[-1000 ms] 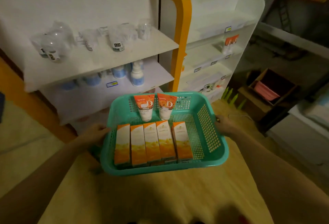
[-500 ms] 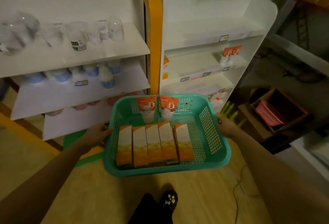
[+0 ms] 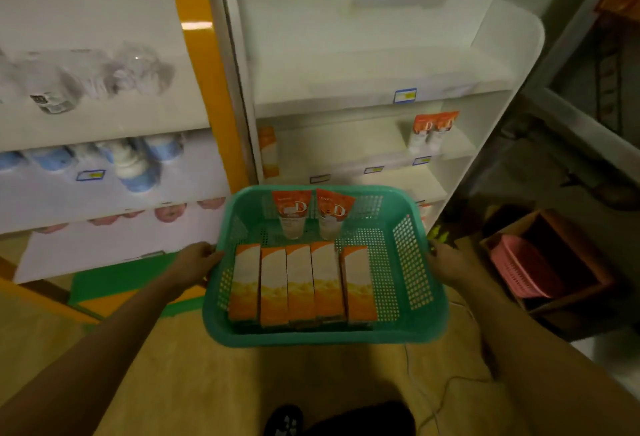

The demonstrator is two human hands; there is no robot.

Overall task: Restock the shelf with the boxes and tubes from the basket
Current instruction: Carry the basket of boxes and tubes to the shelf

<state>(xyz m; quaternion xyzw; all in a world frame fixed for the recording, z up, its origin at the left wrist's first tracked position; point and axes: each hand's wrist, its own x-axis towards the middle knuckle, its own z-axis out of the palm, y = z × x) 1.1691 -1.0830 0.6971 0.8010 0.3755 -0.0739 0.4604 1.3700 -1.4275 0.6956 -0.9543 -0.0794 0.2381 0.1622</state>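
I carry a teal plastic basket (image 3: 420, 300) in front of me. My left hand (image 3: 197, 260) grips its left rim and my right hand (image 3: 446, 262) grips its right rim. Several orange-and-white boxes (image 3: 301, 285) lie side by side in the basket's near half. Two orange tubes (image 3: 311, 212) lean against its far wall, caps down. Straight ahead stands the white shelf unit (image 3: 381, 96); its middle shelf holds two matching tubes (image 3: 431, 130) at the right and an orange box (image 3: 268, 151) at the left.
To the left, beyond an orange post (image 3: 204, 89), another shelf unit holds clear bottles (image 3: 86, 82), blue-and-white bottles (image 3: 131, 165) and pink items. A brown crate with a pink basket (image 3: 523, 269) stands on the floor at right. A thin cable lies on the wooden floor.
I have stepped to the right and closer with the basket: the white shelf unit with the tubes now stands straight ahead. Both hands keep their hold on the rims.
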